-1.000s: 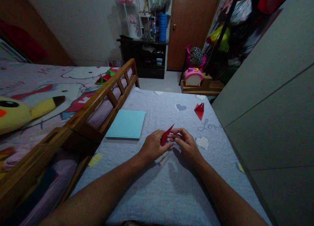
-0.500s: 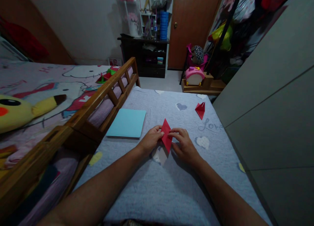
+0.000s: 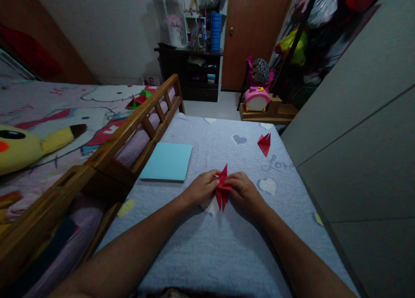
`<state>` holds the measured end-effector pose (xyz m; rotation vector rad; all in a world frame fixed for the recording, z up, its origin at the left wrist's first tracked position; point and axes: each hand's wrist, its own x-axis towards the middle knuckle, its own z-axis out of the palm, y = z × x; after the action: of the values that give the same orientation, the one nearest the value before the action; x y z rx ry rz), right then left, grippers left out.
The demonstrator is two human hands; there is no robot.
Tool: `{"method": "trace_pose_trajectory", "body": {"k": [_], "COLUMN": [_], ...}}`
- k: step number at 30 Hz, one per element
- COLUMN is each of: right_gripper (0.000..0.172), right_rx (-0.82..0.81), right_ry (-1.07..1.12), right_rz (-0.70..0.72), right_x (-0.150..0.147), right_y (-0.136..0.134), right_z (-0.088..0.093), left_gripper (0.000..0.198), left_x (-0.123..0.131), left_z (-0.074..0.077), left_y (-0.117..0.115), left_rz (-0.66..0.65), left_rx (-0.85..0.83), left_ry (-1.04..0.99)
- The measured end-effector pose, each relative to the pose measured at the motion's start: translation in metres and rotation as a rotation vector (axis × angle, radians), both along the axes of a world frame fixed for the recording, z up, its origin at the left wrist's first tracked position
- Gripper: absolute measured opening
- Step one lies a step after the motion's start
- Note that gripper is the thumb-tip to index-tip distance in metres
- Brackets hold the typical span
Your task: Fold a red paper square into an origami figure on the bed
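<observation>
Dim bedroom: brown door [image 3: 253, 34], dark shelf unit [image 3: 191, 80], wooden bed rail [image 3: 136, 127], grey wardrobe [image 3: 359, 116].

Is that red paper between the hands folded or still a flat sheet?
Folded: the red paper shows creases and narrow points, pinched between the left hand and right hand.

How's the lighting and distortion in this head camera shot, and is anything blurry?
Head view: dim indoor light, dark corners; the hands cast soft shadows on the grey bedsheet. Wide-angle lens bends the wooden bed rail and wardrobe. The red folded paper between left hand and right hand looks reasonably sharp.
</observation>
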<state>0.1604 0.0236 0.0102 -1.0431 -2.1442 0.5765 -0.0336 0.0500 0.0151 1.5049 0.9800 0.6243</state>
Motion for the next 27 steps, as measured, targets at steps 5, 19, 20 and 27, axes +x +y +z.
{"method": "trace_pose_trajectory", "body": {"k": [5, 19, 20, 27], "right_gripper": [0.022, 0.029, 0.031, 0.020], "right_rx": [-0.067, -0.238, -0.234, -0.170], "right_ry": [-0.053, 0.020, 0.026, -0.020], "right_rz": [-0.033, -0.298, -0.310, -0.385], "right_x": [-0.005, -0.018, -0.019, -0.022], "right_y": [0.003, 0.006, 0.007, 0.007], "right_z": [-0.005, -0.007, -0.008, -0.015], "left_gripper": [0.032, 0.016, 0.017, 0.020], "left_x": [-0.012, -0.015, -0.015, -0.010], "left_z": [0.015, 0.013, 0.013, 0.014], "left_y": [0.006, 0.009, 0.008, 0.004], "left_rz": [0.112, -0.106, -0.091, -0.021], "left_rx": [0.427, 0.490, 0.493, 0.500], "left_ry": [0.424, 0.615, 0.635, 0.846]}}
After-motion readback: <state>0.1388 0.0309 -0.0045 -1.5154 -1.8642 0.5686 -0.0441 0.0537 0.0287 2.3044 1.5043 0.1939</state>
